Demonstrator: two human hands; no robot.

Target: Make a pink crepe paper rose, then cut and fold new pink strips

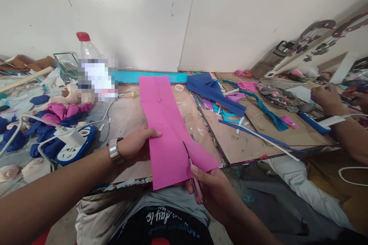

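Note:
A long sheet of pink paper (163, 126) spans the front of the table, its near end jutting past the edge over my lap. My left hand (138, 143) pinches its left side, thumb on top and fingers hidden underneath. My right hand (212, 191) is closed round a pair of pink-handled scissors (197, 191). Their dark blade lies over the sheet, which is split there, a flap spreading off to the right. Part of the handle is covered by my fingers.
A blue power strip (76, 153) with cables and crumpled blue and pink pieces lies left. Behind stand a red-capped bottle (83, 37) and a blurred phone screen (99, 78). Dark blue paper (208, 88) and scraps lie right. A co-worker's hands (326, 97) are at the far right.

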